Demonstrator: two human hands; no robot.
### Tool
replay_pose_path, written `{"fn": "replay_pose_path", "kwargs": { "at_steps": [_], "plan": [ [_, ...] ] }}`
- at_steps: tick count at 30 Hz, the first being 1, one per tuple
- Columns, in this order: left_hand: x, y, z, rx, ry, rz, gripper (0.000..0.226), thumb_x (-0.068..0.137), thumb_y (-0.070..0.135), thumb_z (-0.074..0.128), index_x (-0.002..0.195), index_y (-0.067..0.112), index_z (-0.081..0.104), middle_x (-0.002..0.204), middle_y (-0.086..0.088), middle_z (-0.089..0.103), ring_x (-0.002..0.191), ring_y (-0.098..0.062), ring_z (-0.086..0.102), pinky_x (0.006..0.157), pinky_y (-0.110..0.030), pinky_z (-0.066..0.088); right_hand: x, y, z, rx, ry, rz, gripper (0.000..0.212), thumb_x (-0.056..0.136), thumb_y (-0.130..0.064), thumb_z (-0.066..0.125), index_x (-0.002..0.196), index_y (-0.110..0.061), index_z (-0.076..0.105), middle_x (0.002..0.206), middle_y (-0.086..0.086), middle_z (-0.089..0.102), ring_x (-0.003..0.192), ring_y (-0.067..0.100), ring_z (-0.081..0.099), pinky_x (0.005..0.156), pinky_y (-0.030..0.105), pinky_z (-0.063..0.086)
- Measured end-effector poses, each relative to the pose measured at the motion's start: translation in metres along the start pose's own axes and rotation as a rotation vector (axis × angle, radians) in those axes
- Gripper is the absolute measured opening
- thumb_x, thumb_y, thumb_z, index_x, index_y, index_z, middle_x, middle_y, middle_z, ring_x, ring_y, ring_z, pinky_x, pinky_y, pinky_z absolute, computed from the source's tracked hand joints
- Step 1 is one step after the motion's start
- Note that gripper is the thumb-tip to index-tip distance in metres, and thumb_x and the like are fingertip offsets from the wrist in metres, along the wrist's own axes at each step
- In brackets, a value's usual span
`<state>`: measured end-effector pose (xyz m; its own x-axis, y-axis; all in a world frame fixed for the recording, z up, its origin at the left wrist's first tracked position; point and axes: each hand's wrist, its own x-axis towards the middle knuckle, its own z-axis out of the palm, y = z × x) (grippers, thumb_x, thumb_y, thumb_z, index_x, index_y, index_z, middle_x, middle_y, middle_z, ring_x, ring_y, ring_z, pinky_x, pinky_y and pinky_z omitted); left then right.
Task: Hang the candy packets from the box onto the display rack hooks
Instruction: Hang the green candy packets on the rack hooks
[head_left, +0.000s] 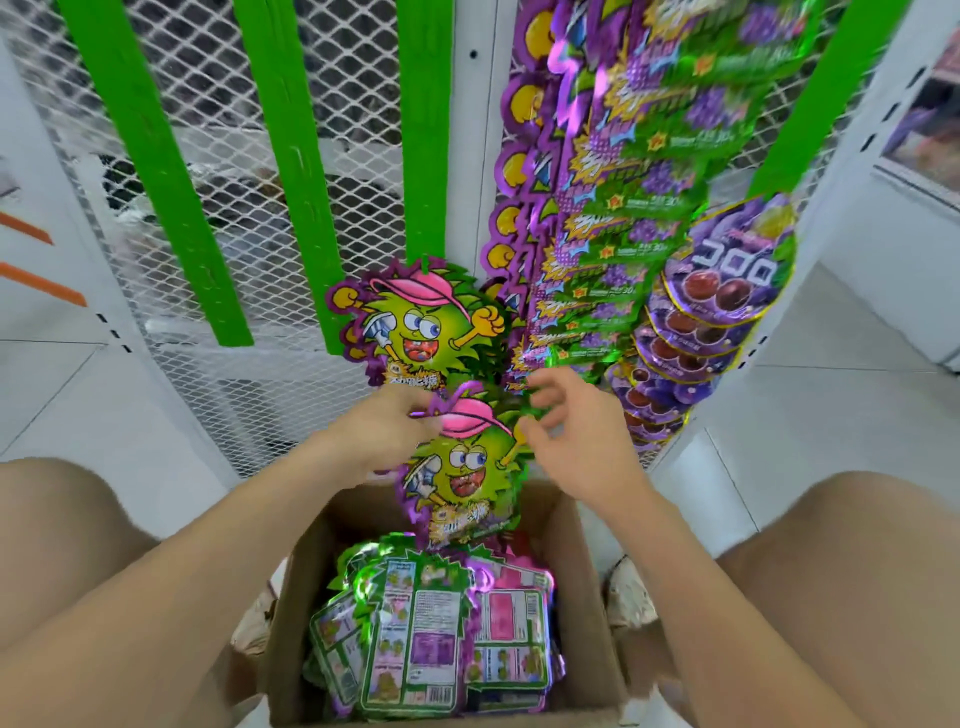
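1 packet in hand: a die-cut foil candy packet (460, 478), purple-edged, printed with a green spiky cartoon figure in a pink cap, is held upright above the open box, printed face toward the camera.
Packet position: between both hands, just below the packet already hanging (415, 327) on the green strip; top edge near the strip's lower end.
Reason for orientation: judged to keep the hang hole uppermost and the artwork facing out, matching the hung packet of the same design.
Left hand (379, 436): fingers clamped on the packet's upper left edge by the cap; this hand carries the weight.
Right hand (566, 441): fingers spread and curled at the upper right edge; blurred, so whether it pinches the packet cannot be told.
Packet appearance: glossy, reflective, jagged outline, flat and thin; likely flexes easily.
Hang hole: not discernible in this view.
Supply: brown cardboard box (587, 597) on the floor between the knees, holding many packets stacked back-side up, label panels showing.
Rack: white mesh panel (208, 156) carrying vertical green hanging strips (291, 171); 2 leftward strips appear bare.
Neighbouring stock: columns of purple-and-green grape candy packets (639, 182) and round purple grape packets (727, 270) hang to the right.
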<state>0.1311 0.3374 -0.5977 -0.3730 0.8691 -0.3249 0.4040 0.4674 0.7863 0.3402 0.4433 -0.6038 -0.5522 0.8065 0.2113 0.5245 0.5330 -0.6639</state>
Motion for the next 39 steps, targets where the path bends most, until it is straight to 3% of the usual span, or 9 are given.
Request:
{"fn": "replay_pose_path", "kwargs": {
  "at_steps": [4, 7, 9, 10, 15, 23, 26, 31, 39],
  "plan": [
    [-0.007, 0.014, -0.016, 0.163, -0.085, 0.227, 0.018, 0.106, 0.023, 0.063, 0.102, 0.009, 0.073, 0.086, -0.006, 0.066, 0.079, -0.013, 0.051, 0.078, -0.035, 0.04, 0.009, -0.015, -0.008, -0.149, -0.07, -0.059, 0.038, 0.091, -0.05, 0.065, 0.127, -0.038, 0.065, 0.115, 0.0, 0.048, 0.112, 0.021, 0.043, 0.103, 0.037, 0.036],
    [-0.009, 0.033, -0.027, 0.187, -0.015, 0.364, 0.018, 0.104, 0.023, 0.065, 0.089, 0.015, 0.07, 0.073, 0.005, 0.055, 0.069, -0.01, 0.047, 0.07, -0.034, 0.039, 0.018, -0.027, -0.021, -0.132, -0.057, -0.113, 0.029, 0.1, -0.041, 0.064, 0.122, -0.025, 0.071, 0.117, -0.002, 0.061, 0.109, 0.016, 0.053, 0.096, 0.033, 0.039],
    [-0.007, 0.045, -0.032, 0.109, 0.134, 0.384, 0.006, 0.098, 0.024, 0.075, 0.103, 0.024, 0.071, 0.091, 0.012, 0.067, 0.084, -0.007, 0.061, 0.082, -0.032, 0.05, 0.025, -0.039, -0.035, -0.048, -0.033, -0.142, 0.02, 0.102, -0.026, 0.066, 0.118, -0.016, 0.073, 0.101, -0.005, 0.069, 0.082, 0.003, 0.058, 0.079, 0.025, 0.039],
    [-0.005, 0.049, -0.033, 0.089, 0.234, 0.367, 0.026, 0.094, 0.024, 0.078, 0.118, 0.026, 0.068, 0.11, 0.011, 0.068, 0.1, -0.009, 0.064, 0.092, -0.031, 0.051, 0.029, -0.045, -0.04, -0.032, 0.0, -0.168, 0.015, 0.101, -0.02, 0.066, 0.114, -0.015, 0.074, 0.093, -0.006, 0.07, 0.072, 0.004, 0.057, 0.073, 0.025, 0.037],
    [0.008, 0.078, -0.048, -0.116, 0.587, 0.446, 0.069, 0.085, 0.017, 0.066, 0.15, 0.024, 0.041, 0.147, 0.006, 0.049, 0.135, -0.011, 0.047, 0.112, -0.032, 0.039, 0.056, -0.072, -0.045, -0.112, 0.194, -0.297, 0.024, 0.099, -0.012, 0.065, 0.121, -0.016, 0.074, 0.108, 0.002, 0.076, 0.1, 0.021, 0.069, 0.092, 0.034, 0.049],
    [0.026, 0.098, -0.075, -0.378, 0.542, 0.454, 0.015, 0.093, 0.01, 0.051, 0.096, 0.014, 0.065, 0.084, 0.009, 0.067, 0.078, -0.007, 0.06, 0.078, -0.029, 0.048, 0.098, -0.11, -0.025, -0.029, 0.361, -0.428, 0.011, 0.1, -0.021, 0.062, 0.111, -0.02, 0.059, 0.098, -0.005, 0.071, 0.091, 0.026, 0.068, 0.086, 0.053, 0.048],
    [0.025, 0.1, -0.081, -0.35, 0.486, 0.455, 0.032, 0.105, 0.013, 0.052, 0.075, 0.02, 0.06, 0.062, 0.021, 0.06, 0.063, 0.005, 0.054, 0.065, -0.017, 0.042, 0.108, -0.12, -0.02, -0.02, 0.436, -0.385, 0.011, 0.103, -0.027, 0.056, 0.107, -0.022, 0.064, 0.093, -0.005, 0.073, 0.088, 0.026, 0.069, 0.087, 0.052, 0.046],
    [0.015, 0.105, -0.075, -0.372, 0.329, 0.42, 0.033, 0.109, 0.029, 0.052, 0.077, 0.03, 0.06, 0.051, 0.042, 0.056, 0.056, 0.025, 0.056, 0.057, 0.003, 0.039, 0.108, -0.127, -0.015, 0.076, 0.439, -0.311, 0.013, 0.101, -0.028, 0.061, 0.103, -0.02, 0.071, 0.088, -0.007, 0.076, 0.084, 0.023, 0.071, 0.087, 0.046, 0.049],
    [0.003, 0.102, -0.081, -0.319, 0.284, 0.406, 0.043, 0.112, 0.04, 0.046, 0.103, 0.015, 0.079, 0.1, -0.004, 0.082, 0.102, -0.023, 0.077, 0.101, -0.042, 0.057, 0.096, -0.13, -0.014, 0.187, 0.539, -0.273, 0.024, 0.098, -0.027, 0.068, 0.12, -0.024, 0.059, 0.078, -0.018, 0.059, 0.069, -0.002, 0.053, 0.079, 0.028, 0.028]
  ]
}}
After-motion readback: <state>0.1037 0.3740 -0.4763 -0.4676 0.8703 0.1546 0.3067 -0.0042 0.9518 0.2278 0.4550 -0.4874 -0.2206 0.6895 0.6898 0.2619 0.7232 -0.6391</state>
